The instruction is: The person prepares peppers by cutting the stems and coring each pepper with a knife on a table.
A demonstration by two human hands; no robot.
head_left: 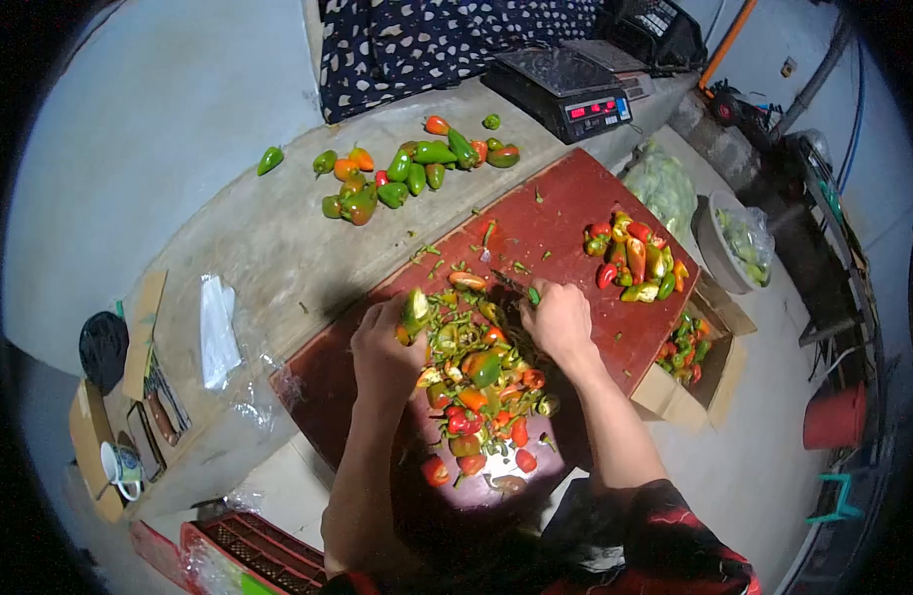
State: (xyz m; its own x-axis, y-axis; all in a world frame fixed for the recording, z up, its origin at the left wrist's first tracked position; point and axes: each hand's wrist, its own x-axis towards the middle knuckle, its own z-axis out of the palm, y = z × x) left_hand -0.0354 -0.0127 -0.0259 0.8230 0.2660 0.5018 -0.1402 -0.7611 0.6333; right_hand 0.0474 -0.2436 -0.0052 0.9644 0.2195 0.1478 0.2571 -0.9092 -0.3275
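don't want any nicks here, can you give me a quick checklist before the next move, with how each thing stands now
1. Left hand has a grip on the pepper: ok.
2. Knife held in the right hand: ok.
3. Blade apart from the left hand: ok, a gap shows.
4. Red table uncluttered between the hands: not ok, pepper scraps lie there.
5. Pepper pile on the right apart from the scraps: ok.
6. Blade sharp: cannot tell.

black right sleeve with jagged red markings; forearms, left hand and right hand bare
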